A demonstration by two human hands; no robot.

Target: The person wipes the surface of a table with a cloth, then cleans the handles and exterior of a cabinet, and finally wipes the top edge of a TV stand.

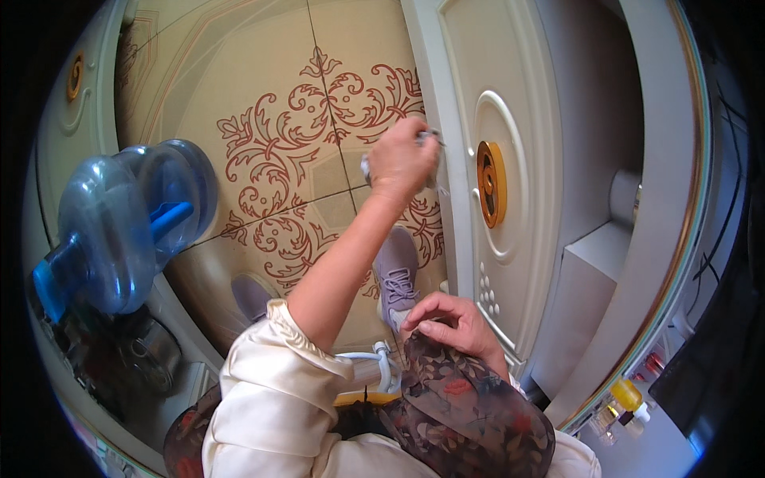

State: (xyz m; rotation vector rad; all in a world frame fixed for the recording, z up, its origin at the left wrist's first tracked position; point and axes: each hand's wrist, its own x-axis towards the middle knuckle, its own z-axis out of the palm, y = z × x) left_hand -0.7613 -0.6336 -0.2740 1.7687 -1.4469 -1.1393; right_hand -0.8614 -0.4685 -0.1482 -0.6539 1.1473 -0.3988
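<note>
My left hand point(403, 156) is closed around a crumpled grey-and-white cloth point(428, 141), most of which the fingers hide. It hangs over the patterned floor tiles point(275, 149), close beside a cream cabinet front point(514, 77). A round gold-coloured handle point(491, 184) is set in that front, just right of the hand. My right hand point(457, 322) rests on my knee, over dark floral fabric point(478, 406). Its fingers are bent and slightly apart, with nothing seen in them. Below the left hand is a lilac lace-up shoe point(397, 263).
Large clear blue plastic water jugs point(104, 233) stand at left, near another cabinet door point(60, 128). A white hose point(382, 364) lies between my legs. At lower right, small bottles, one yellow point(626, 393), stand on a white surface. A white box-like ledge point(597, 248) sits inside the right cabinet.
</note>
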